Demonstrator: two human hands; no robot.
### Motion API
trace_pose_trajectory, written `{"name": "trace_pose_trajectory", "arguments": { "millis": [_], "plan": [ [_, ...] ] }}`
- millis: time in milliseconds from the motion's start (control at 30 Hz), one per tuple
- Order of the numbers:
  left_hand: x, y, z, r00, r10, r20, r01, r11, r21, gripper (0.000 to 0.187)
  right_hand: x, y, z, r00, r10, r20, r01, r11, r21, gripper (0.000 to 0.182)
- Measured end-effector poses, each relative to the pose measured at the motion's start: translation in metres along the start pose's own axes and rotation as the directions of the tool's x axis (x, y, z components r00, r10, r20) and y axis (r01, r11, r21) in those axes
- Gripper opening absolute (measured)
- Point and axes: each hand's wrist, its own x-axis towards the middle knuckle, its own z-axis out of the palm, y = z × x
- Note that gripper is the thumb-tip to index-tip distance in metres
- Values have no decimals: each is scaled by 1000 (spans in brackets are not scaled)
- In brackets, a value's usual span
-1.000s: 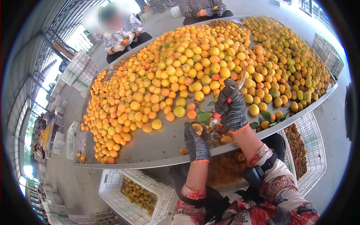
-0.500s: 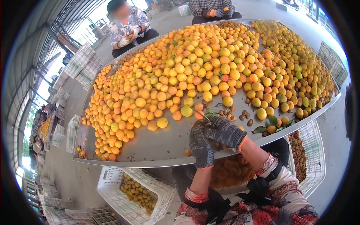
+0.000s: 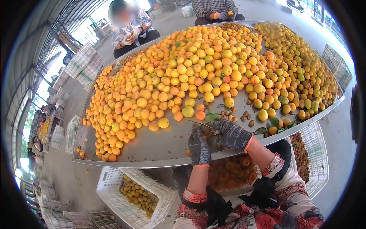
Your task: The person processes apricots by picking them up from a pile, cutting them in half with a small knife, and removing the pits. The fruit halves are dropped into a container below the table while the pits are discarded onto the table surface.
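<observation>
My right hand, in a grey knit glove with an orange cuff, is closed around a small knife. Its thin dark blade points left over the table edge, and the handle is hidden in the glove. My left hand, gloved alike, stands upright just left of it with its fingers curled together. Whatever it holds is hidden. Beyond the hands, a big heap of yellow-orange apricots covers the metal table. Close to the knife lie a greenish apricot, a green leaf and several brown pits.
Below the table edge is a container of orange apricot pieces. White plastic crates stand left and right, holding apricots and brown pits. Two people sit across the table. Stacked crates stand at far left.
My hands have drawn slightly apart. The knife blade has swung from pointing up-left to lying flatter, towards the left. The view has shifted slightly.
</observation>
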Motion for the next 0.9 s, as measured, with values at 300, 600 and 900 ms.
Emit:
{"name": "trace_pose_trajectory", "arguments": {
  "millis": [300,600,900],
  "plan": [
    [-12,17,3,996,9,90,-17,996,89,39,3,9,-6,996,-68,52,66,997,30,58],
    [-1,-10,-1,928,339,152,-368,892,262,36,-3,12,4,958,-171,-231,223,949,224,38],
    [17,-32,1,996,-11,-84,-11,969,-249,32,0,34,11,935,-60,-350,68,998,12,33]
  ]
}}
